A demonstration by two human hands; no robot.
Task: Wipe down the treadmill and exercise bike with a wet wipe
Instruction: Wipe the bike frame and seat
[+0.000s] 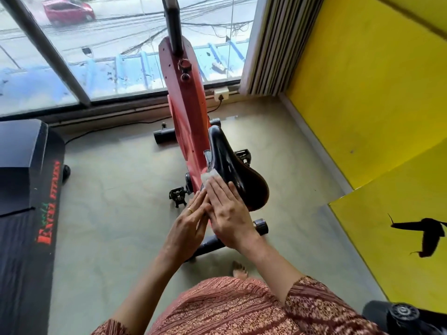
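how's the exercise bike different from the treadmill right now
The exercise bike has a red frame; the treadmill is black with red lettering. The right hand presses a wet wipe flat on the bike's black saddle, left hand alongside; no hand touches the treadmill. The bike is in mid-view; the treadmill is cut off at the left edge. Both stand on the floor by the window.
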